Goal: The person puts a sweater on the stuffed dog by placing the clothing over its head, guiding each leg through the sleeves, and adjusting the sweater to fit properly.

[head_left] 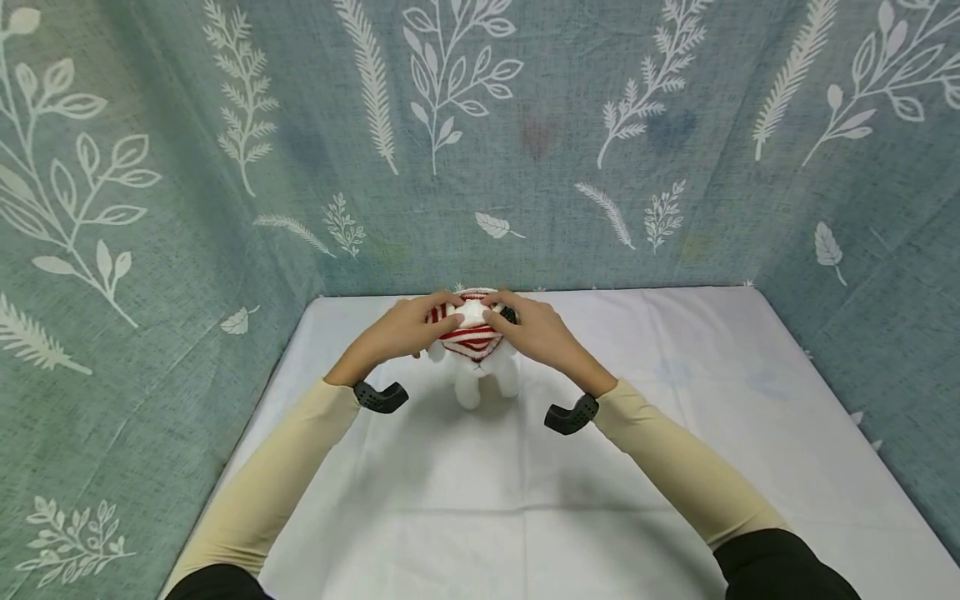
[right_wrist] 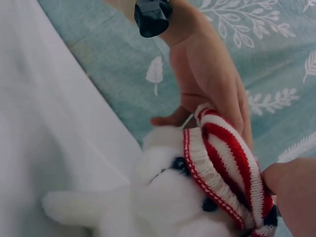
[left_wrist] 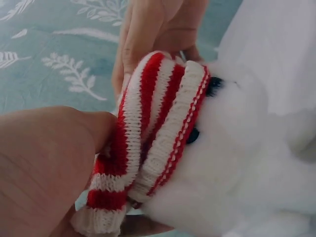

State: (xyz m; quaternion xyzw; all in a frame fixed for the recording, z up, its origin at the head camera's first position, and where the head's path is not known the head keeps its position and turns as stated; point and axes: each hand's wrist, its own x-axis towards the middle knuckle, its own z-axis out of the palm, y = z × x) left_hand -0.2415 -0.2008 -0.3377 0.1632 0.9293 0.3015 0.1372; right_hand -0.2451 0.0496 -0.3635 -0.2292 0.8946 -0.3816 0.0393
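A white plush toy (head_left: 468, 390) with dark eyes stands on the white cloth, facing the near side. Over the top of its head sits a red-and-white striped knitted garment (left_wrist: 163, 118), its ribbed edge just above the eyes. My left hand (head_left: 405, 329) pinches the knit on the left of the head. On the other side my right hand (head_left: 542, 335) grips it between thumb and fingers. One striped tube with a white cuff (left_wrist: 100, 220) hangs by the left hand in the left wrist view. A navy patch (right_wrist: 270, 220) shows on the knit. The fingers behind the head are partly hidden.
The white cloth-covered table (head_left: 465, 533) spreads out in front of the toy. A green-blue curtain (head_left: 555, 217) with white leaf prints stands behind and on both sides. Black devices (head_left: 381, 397) are strapped to both wrists.
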